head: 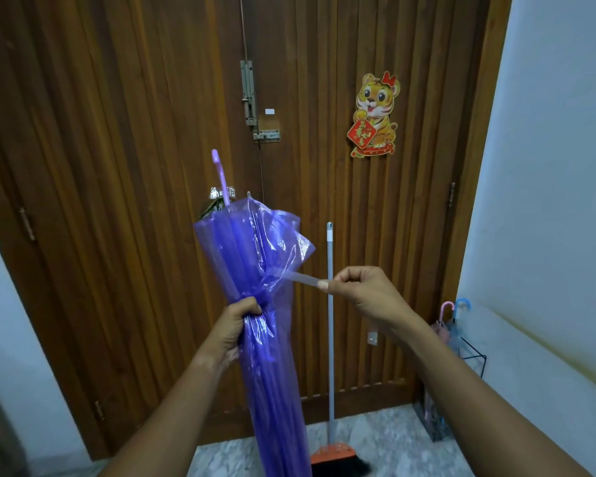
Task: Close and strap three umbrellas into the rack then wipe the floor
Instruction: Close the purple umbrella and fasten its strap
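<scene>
Left hand (233,330) gripping umbrella (255,270), right hand (362,290) pinching strap (298,277)

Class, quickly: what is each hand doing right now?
Left hand: grips the folded translucent purple plastic umbrella round its middle.
Right hand: pinches the umbrella's thin translucent purple strap, held out sideways.

Translucent purple umbrella (255,270), folded but loosely bunched, upright, its thin strap (300,278) stretched rightward. Pink umbrella (443,325) and blue umbrella (460,318) stand, handles up, in black wire rack (475,359).
</scene>
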The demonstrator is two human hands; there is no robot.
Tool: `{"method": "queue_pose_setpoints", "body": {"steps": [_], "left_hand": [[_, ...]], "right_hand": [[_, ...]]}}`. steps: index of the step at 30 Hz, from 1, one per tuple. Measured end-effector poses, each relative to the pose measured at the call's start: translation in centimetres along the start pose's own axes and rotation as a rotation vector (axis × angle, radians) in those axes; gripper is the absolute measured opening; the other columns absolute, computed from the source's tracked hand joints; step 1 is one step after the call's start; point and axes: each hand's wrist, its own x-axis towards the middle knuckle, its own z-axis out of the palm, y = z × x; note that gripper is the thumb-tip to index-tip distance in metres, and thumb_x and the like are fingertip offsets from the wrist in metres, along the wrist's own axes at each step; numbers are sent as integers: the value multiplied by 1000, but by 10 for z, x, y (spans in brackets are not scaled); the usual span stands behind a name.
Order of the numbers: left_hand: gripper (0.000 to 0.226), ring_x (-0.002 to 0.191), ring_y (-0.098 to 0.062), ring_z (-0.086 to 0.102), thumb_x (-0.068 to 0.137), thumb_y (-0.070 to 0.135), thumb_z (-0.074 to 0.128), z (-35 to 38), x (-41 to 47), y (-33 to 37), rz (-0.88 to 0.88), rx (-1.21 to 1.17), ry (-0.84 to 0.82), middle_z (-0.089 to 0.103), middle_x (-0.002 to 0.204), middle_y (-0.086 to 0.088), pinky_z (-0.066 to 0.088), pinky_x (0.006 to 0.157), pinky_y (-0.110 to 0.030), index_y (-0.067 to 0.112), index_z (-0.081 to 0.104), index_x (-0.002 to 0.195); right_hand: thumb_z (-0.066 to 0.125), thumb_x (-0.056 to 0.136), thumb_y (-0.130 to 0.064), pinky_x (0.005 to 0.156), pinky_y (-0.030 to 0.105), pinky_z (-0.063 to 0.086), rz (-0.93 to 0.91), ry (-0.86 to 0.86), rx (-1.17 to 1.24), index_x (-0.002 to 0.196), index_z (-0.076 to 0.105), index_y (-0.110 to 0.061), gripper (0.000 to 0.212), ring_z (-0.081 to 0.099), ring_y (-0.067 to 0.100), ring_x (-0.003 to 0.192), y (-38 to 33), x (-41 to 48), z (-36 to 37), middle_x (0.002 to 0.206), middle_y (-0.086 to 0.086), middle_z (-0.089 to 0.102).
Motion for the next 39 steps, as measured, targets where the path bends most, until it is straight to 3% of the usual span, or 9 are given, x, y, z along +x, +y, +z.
{"method": "queue_pose_setpoints", "body": {"steps": [4,7,12,15,18,26,29,34,39], "left_hand": [[21,53,-29,69,76,-4,39,7,-5,5,10,-79,-63,65,61,-17,60,51,-35,-6,59,80],[30,55,-33,69,55,-1,50,11,-9,7,-33,-92,-129,65,65,-21,61,55,-38,-8,63,81],[36,50,-26,66,39,2,55,15,-11,6,-45,-81,-172,65,62,-15,59,52,-33,-2,73,70],[38,53,-27,67,38,4,58,15,-10,7,-33,-96,-191,67,65,-15,60,54,-33,-3,72,72],[45,54,-28,66,36,5,61,10,-7,10,-15,-106,-166,65,66,-16,61,56,-35,-5,67,80],[33,60,-24,65,55,0,50,6,-8,12,26,-108,-153,64,71,-11,60,58,-33,0,65,84],[31,56,-24,66,55,1,48,7,-6,12,42,-116,-139,65,67,-12,60,56,-34,-1,68,78],[26,52,-22,63,60,-2,45,9,-9,9,45,-125,-148,62,63,-10,58,52,-31,3,70,62],[40,53,-28,65,40,1,54,19,-12,1,-53,-90,-252,65,66,-17,59,53,-34,-6,70,75]], "right_hand": [[81,84,-23,61,10,49,16,35,-5,82,75,-7,17,63,5,69,10,3,-1,71,-3,69],[78,87,-21,50,10,44,23,46,7,83,73,-8,14,56,1,57,14,6,0,64,-8,64],[75,89,-23,61,16,46,98,-25,110,102,71,4,30,66,16,76,11,7,5,83,14,72],[67,94,-19,67,21,54,181,-179,307,109,70,3,27,68,17,83,7,3,-3,91,11,72],[66,94,-17,79,25,52,190,-250,307,107,73,-3,20,66,15,89,6,-1,-11,94,6,73],[67,93,-12,73,27,58,153,-334,300,123,68,-2,32,70,16,79,4,-1,-18,111,13,75],[71,90,-15,58,20,57,137,-249,332,121,69,-2,34,67,13,67,6,-1,-16,106,12,76],[75,89,-19,55,20,51,101,-178,200,111,71,1,30,67,14,66,11,1,-11,97,11,77],[80,84,-20,50,23,31,109,-166,167,88,70,-7,17,45,10,55,9,9,4,72,2,64]]}}
